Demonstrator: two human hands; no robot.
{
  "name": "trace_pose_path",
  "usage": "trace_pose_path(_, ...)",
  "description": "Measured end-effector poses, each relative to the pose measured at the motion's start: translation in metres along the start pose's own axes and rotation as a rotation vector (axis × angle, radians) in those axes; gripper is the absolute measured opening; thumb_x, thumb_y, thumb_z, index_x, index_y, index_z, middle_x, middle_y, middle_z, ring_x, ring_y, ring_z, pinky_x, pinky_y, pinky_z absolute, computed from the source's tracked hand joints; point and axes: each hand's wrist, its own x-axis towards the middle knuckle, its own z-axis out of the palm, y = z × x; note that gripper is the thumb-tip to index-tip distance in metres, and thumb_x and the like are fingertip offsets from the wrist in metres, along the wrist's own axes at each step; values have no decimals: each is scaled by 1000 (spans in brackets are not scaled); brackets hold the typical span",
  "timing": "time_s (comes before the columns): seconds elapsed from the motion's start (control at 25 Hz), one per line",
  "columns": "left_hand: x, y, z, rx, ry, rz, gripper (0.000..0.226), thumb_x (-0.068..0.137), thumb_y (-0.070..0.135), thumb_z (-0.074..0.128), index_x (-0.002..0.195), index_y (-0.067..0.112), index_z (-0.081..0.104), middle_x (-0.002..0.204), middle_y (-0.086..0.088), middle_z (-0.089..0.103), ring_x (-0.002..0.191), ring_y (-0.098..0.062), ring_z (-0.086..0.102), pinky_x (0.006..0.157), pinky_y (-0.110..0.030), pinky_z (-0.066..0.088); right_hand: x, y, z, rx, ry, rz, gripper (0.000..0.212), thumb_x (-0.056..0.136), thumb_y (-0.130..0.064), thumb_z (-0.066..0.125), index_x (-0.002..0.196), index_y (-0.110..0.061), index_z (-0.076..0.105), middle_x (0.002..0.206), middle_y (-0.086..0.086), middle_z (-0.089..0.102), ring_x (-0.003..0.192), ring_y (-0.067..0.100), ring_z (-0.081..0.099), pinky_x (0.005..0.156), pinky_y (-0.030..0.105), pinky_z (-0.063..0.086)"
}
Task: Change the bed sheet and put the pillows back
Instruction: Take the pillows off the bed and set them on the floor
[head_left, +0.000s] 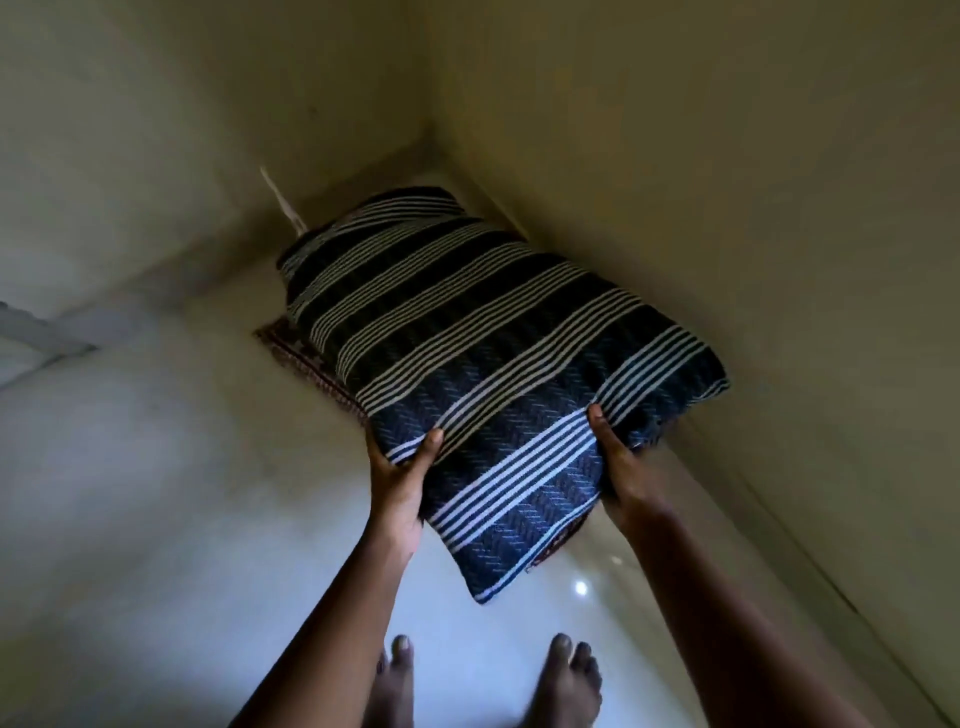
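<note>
- We see a pillow (488, 353) in dark navy blue, with a woven herringbone pattern and groups of thin white stripes across it.
- Under the pillow, at its left edge, we see a second cloth (306, 358) in reddish brown with a small pattern; we cannot tell the details.
- The floor (182, 519) below the pillow is glossy, pale grey-white.
- The walls (675, 156) behind the pillow are plain cream, yellowish.

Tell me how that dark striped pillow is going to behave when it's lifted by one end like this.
The striped pillow probably flexes rather than staying stiff: its near corner droops below the left hand and right hand. It looks bulky but likely light, since both hands grip only one end. The woven cover seems grippy, not slippery.
</note>
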Motion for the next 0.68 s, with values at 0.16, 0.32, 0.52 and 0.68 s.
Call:
trace_pose_path(0.16, 38, -141, -18, 133, 48, -71, 81, 75, 8, 75, 139, 28, 30, 141, 1, 44, 124, -20, 49, 105, -41, 41, 72, 117, -67, -167, 269, 43, 49, 87, -21, 62, 131, -5, 48, 134, 12, 53, 117, 24, 54, 106, 41, 40)
trace_pose_path(0.32, 39, -163, -22, 159, 34, -16, 82, 80, 8, 69, 144, 30, 23, 143, 3, 41, 124, -15, 49, 104, -35, 40, 84, 132, -79, -149, 352, 92, 50, 86, -27, 64, 129, -7, 49, 126, 7, 57, 113, 25, 55, 104, 39, 42)
trace_pose_path(0.52, 43, -124, -34, 140, 110, -160, 82, 78, 56, 60, 143, 48, 11, 156, 3, 19, 141, -26, 24, 110, -58, 22, 0, 142, -17, -880, 407, -396, 60, 90, -34, 56, 143, -23, 32, 148, 6, 32, 136, 23, 31, 111, 31, 25)
trace_pose_path(0.68, 101, -115, -50, 68, 232, -106, 87, 76, 76, 45, 143, 49, -4, 158, 4, 2, 143, -31, 13, 108, -64, 20, 30, 174, 14, -1543, -26, -841, 68, 86, -64, 40, 146, -38, 21, 157, 3, 12, 145, 29, 4, 111, 57, 3)
